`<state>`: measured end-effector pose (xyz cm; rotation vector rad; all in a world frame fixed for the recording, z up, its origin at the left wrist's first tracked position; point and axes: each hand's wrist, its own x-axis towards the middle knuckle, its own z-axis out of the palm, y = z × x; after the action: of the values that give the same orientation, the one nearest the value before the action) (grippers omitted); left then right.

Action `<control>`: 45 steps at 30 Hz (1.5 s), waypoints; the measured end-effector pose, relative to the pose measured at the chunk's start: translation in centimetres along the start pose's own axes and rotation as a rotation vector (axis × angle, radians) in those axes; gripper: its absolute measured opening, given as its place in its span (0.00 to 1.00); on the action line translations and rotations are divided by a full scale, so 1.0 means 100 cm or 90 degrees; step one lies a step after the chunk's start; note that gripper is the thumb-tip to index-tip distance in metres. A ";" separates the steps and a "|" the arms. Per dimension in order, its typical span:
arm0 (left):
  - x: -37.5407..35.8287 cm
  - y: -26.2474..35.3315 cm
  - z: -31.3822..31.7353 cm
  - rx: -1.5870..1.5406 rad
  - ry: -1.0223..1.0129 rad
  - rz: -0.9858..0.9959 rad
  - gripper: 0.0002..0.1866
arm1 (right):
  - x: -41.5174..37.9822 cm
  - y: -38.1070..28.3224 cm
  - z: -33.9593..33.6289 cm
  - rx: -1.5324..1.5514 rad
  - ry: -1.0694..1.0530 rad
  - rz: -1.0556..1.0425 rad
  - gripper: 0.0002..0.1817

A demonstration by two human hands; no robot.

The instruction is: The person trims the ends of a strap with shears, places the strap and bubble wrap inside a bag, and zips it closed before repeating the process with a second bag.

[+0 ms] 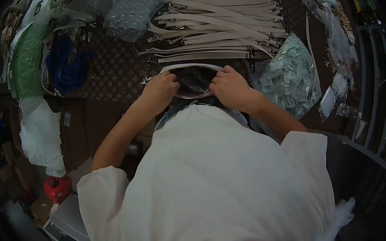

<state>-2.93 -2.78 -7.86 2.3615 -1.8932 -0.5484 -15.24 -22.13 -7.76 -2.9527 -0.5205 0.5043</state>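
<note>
Both my hands hold a bag (195,83) by the two ends of its spread mouth, close in front of my body. Its rim is pale and the inside is dark, with something shiny and crumpled in it that I cannot make out. My left hand (161,92) has its fingers curled over the left end of the rim. On the opposite end, my right hand (231,88) is closed the same way. Just beyond the bag lies a thick pile of cream straps (220,21) with metal clasps. The lower part of the bag is hidden.
Right of the bag sits a heap of small clear packets (291,75). Bubble wrap (130,14) lies at the back, and a green wrapped roll (31,60) and blue bundle (67,63) on the left. Plastic bags with chains (337,39) line the right edge. A red container (58,189) stands lower left.
</note>
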 end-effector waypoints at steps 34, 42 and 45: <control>0.001 0.000 -0.031 -0.487 0.432 -0.126 0.05 | 0.101 0.169 0.069 0.086 0.490 0.361 0.09; 0.031 -0.019 -0.050 -0.388 0.526 -0.094 0.08 | 0.082 0.149 0.005 0.101 0.522 0.101 0.07; 0.045 -0.027 -0.046 -0.291 0.539 -0.035 0.07 | 0.077 0.145 -0.001 0.197 0.511 0.118 0.09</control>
<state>1.83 -7.18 -5.36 1.8892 -1.1711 0.0459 -3.82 -33.04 -12.24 -2.5961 -0.0626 -0.5372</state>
